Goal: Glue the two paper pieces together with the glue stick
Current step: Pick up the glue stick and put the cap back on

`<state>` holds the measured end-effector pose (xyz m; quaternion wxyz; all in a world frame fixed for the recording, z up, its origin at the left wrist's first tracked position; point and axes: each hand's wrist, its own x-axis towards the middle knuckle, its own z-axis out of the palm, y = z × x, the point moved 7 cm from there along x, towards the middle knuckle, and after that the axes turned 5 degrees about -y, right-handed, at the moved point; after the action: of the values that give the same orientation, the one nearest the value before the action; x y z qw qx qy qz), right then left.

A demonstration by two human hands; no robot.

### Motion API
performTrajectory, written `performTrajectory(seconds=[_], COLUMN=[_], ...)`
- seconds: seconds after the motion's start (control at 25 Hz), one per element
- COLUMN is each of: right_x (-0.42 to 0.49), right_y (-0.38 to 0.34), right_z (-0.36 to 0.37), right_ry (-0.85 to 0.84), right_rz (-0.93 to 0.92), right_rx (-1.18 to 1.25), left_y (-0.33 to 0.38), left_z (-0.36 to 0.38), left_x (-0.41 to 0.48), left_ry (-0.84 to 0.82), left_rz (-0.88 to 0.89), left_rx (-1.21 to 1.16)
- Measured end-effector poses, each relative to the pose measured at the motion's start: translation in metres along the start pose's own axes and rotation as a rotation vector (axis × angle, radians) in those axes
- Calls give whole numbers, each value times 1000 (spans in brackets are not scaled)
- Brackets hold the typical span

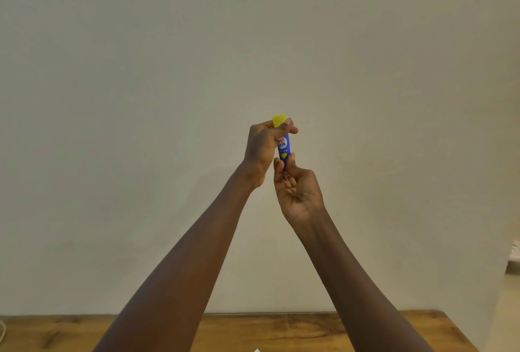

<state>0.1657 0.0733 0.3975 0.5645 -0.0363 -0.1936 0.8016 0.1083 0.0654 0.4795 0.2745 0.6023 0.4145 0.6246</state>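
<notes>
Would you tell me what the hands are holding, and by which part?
A glue stick: the left hand grips its yellow cap end, the right hand pinches its base.

Glue stick (pixel 283 146): blue tube with printed label, yellow cap (pixel 279 120) fitted on top. Held upright in mid-air, well above the table; lower end hidden.

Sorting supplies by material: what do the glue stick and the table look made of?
Glue stick: likely plastic, with a smooth blue printed tube and a matte yellow cap. Its even colour and slight sheen suggest this. Table: looks like wood or wood veneer, brown with visible grain streaks and a dull finish; the two cannot be told apart here.
</notes>
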Motion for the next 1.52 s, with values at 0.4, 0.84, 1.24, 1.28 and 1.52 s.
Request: performTrajectory(seconds=[0.4,0.84,1.24,1.28,1.52], right_x=[-4,-2,7,5,-39], right_y=[-1,-26,-48,-49,-41], right_z=[5,-20,-140,-167,-348], right_ry=[-1,-238,-79,-43,208], right_rz=[45,-268,-380,-345,-8], right_rx=[7,-1171,-1853,-1880,-1920], left_y=[4,-34,-171,-195,-333], left_z=[0,17,69,71,66], left_x=[1,-23,-64,-77,-171], left_ry=[-42,-228,-363,-365,-329], left_rz=[32,-106,-423,-479,-757], left_rx=[-24,101,37,45,201])
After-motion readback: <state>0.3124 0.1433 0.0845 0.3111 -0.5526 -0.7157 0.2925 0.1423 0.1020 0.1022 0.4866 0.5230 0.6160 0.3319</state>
